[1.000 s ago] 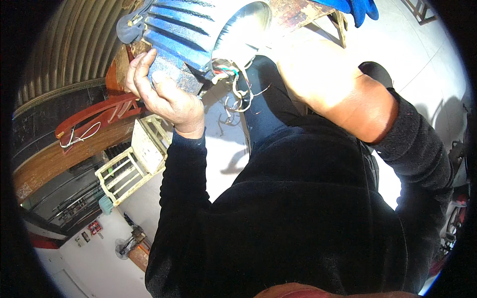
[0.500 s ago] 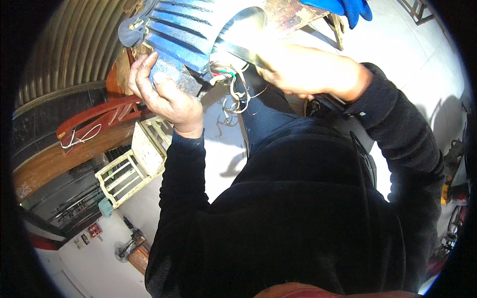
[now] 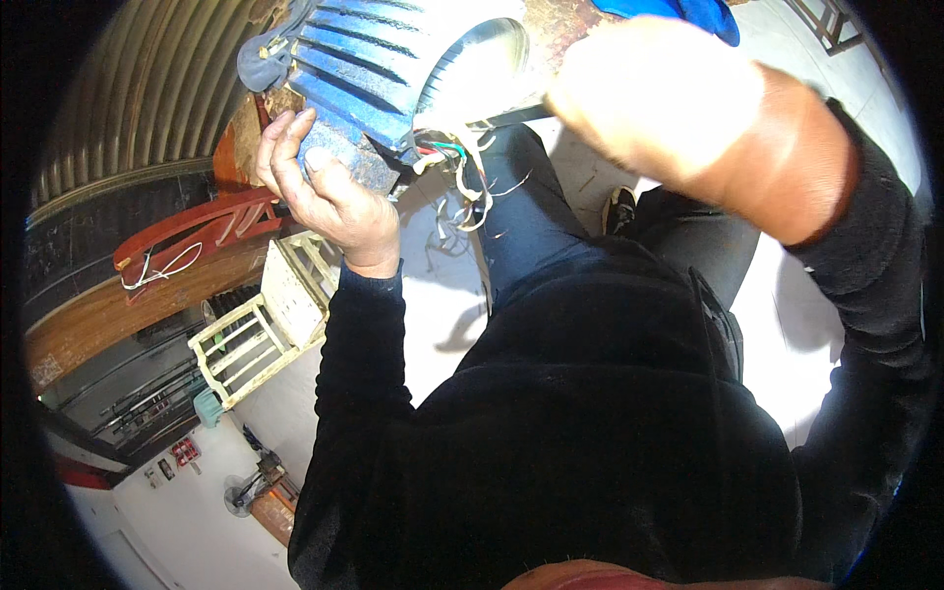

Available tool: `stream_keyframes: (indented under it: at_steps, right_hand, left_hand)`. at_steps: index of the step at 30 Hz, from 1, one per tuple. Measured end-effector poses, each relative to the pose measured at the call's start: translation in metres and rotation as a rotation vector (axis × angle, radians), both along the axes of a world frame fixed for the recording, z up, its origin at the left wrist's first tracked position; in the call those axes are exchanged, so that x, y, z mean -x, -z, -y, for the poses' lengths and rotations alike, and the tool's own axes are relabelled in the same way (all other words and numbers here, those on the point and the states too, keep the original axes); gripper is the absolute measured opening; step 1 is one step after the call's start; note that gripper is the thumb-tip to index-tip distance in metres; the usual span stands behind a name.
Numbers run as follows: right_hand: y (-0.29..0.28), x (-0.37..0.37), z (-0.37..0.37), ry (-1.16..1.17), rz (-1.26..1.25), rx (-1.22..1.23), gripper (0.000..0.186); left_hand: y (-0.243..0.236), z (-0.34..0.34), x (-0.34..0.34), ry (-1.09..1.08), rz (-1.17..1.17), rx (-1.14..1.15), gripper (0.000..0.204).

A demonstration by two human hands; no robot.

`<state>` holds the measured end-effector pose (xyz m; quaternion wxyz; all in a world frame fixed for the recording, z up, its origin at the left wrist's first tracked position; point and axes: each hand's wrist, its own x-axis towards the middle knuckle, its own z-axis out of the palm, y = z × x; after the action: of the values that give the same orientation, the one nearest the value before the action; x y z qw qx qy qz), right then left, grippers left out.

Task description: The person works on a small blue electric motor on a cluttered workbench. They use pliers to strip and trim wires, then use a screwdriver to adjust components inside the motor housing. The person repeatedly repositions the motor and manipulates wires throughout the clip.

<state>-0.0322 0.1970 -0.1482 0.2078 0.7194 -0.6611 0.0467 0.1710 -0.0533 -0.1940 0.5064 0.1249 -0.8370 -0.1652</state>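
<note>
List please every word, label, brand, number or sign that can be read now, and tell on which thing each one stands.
None can be read.
Blue finned motor housing: no legible marking; glare washes out part of it.
Pale patch on the brown board: too small to tell whether it is print.
Small red item at lower left: too small to read anything.

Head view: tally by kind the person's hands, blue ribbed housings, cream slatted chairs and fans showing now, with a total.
Hands, left hand and right hand: 2
Blue ribbed housing: 1
Cream slatted chair: 1
Fan: 1
Total: 5
</note>
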Motion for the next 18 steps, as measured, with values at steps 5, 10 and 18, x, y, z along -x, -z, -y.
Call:
stream_keyframes:
  at_steps: [5,10,18]
  right_hand:
    - [0.015,0.010,-0.012,0.002,-0.076,0.036,0.023]
    - [0.004,0.022,-0.027,-0.066,0.172,-0.207,0.036]
    - [-0.003,0.015,-0.043,0.040,0.624,-0.488,0.018]
  left_hand:
    - [-0.001,0.000,0.004,-0.009,0.013,0.064,0.040]
    - [-0.004,-0.003,0.005,-0.008,-0.007,0.051,0.042]
    - [-0.002,-0.007,0.004,-0.003,-0.027,-0.026,0.042]
